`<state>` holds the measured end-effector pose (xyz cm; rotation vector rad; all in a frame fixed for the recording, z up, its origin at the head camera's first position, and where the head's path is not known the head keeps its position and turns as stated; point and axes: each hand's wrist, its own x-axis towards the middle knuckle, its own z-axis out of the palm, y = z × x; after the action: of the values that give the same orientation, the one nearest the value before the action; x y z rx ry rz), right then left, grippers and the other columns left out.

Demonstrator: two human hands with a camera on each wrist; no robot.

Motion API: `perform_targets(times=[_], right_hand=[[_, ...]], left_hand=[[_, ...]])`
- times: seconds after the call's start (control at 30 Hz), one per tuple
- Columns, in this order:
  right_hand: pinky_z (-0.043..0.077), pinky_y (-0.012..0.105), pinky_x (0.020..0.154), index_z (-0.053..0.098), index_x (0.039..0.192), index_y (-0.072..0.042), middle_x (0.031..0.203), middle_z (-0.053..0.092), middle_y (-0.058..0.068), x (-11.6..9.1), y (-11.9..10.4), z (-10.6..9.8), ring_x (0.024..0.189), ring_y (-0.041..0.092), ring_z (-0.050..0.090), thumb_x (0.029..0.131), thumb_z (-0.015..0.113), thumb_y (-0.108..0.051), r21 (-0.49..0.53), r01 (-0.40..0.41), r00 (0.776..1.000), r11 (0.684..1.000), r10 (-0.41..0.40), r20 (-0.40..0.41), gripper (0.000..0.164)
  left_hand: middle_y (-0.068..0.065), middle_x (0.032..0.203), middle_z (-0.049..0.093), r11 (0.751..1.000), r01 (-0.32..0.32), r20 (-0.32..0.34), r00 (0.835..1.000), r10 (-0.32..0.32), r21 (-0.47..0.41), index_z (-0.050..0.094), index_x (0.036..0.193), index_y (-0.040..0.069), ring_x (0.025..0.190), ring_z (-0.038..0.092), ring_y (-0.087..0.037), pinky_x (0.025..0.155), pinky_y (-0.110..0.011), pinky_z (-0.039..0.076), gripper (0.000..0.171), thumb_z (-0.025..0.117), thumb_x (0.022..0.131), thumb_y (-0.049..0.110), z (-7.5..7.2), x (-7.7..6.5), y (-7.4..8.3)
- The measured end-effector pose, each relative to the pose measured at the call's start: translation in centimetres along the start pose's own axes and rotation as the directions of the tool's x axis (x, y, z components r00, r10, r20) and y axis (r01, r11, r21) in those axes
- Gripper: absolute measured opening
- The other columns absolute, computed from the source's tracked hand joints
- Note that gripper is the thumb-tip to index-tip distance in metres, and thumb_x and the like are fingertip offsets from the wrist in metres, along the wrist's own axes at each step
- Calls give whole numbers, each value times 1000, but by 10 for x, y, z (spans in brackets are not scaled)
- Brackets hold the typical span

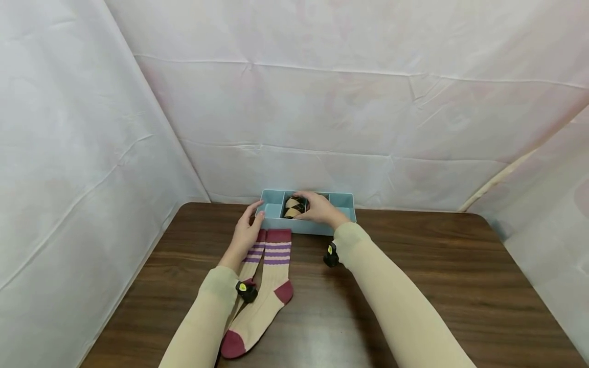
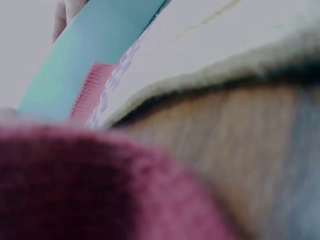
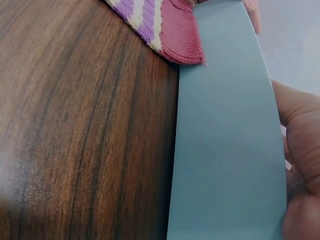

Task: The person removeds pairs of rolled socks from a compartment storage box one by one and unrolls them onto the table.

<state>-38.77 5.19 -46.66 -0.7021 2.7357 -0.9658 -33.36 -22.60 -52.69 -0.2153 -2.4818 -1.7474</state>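
Observation:
A light blue divided box stands at the table's back edge. My left hand grips its left front corner, thumb by the front and fingers at the left end. Over the middle of the box, my right hand reaches in from the right. Its thumb and fingers hold a rolled black-and-tan argyle sock in a middle compartment. The compartment under my right hand is mostly hidden. In the right wrist view, the right hand shows behind the box's front wall.
A pair of cream socks with maroon toes, heels and cuffs and purple stripes lies flat before the box, partly beneath my left forearm. The dark wooden table meets white curtains at the back and sides.

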Motion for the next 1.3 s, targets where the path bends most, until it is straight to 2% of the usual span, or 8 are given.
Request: perform_targets(times=[0.17, 0.3, 0.7, 0.8, 0.9, 1.13, 1.23, 1.3], right_hand=[[42, 53, 121, 45, 166, -12, 173, 40, 13, 2, -3, 2, 152, 36, 46, 99, 85, -22, -25, 3, 1000, 1000, -2, 21, 79], [39, 53, 124, 47, 165, -11, 172, 42, 14, 2, -6, 3, 157, 36, 40, 99, 85, -20, -22, 7, 1000, 1000, -6, 28, 77], [45, 53, 118, 55, 152, -14, 167, 47, 15, -1, -7, 0, 153, 37, 45, 97, 86, -17, 8, -18, 1000, 1000, 18, 11, 64], [49, 51, 111, 54, 151, -17, 169, 45, 15, -3, -7, -1, 133, 36, 59, 98, 86, -17, 16, -29, 999, 999, 29, 15, 62], [50, 51, 106, 53, 152, -17, 169, 45, 15, -4, -6, -2, 119, 35, 62, 98, 85, -17, 19, -30, 1000, 999, 30, 8, 62], [47, 52, 116, 55, 149, -17, 161, 52, 14, 0, -8, 4, 149, 37, 49, 97, 87, -15, 46, -44, 999, 998, 45, -23, 61], [50, 51, 112, 55, 150, -17, 161, 52, 14, 0, -8, 6, 145, 37, 53, 96, 87, -15, 48, -32, 999, 998, 34, -38, 62], [54, 50, 102, 55, 150, -16, 161, 52, 15, -1, -7, 7, 128, 37, 62, 96, 87, -14, 60, -19, 998, 998, 22, -53, 63]], left_hand=[[-10, 171, 42, 1000, -11, 3, 1000, 11, 8, 48, 165, 27, 148, 48, -36, 120, -63, 39, 54, 53, 115, 48, -1, -1, -3], [-10, 170, 43, 1000, -9, 3, 1000, 9, -5, 49, 165, 27, 150, 46, -36, 121, -63, 38, 54, 54, 115, 48, -2, -4, -4], [-10, 167, 45, 1000, 8, 5, 1000, -8, -21, 49, 165, 27, 150, 46, -36, 122, -65, 35, 54, 54, 115, 48, 2, -5, 0], [-12, 168, 45, 999, 5, 10, 1000, -5, -33, 49, 165, 26, 149, 46, -37, 122, -65, 35, 53, 54, 115, 46, 3, -4, 1], [-13, 169, 44, 999, 7, 16, 1000, -6, -38, 49, 165, 26, 148, 47, -37, 121, -65, 36, 53, 54, 115, 45, 3, -4, 2], [-10, 168, 43, 999, 17, 17, 1000, -16, -29, 47, 166, 28, 149, 45, -36, 122, -65, 35, 57, 53, 114, 51, -1, -5, 0], [-10, 168, 43, 999, 23, 16, 1000, -22, -29, 46, 166, 28, 149, 45, -36, 123, -65, 35, 57, 53, 114, 51, -3, -6, -1], [-11, 168, 44, 999, 23, 18, 1000, -23, -29, 46, 166, 28, 148, 46, -37, 122, -65, 35, 57, 53, 114, 50, -3, -6, -1]])
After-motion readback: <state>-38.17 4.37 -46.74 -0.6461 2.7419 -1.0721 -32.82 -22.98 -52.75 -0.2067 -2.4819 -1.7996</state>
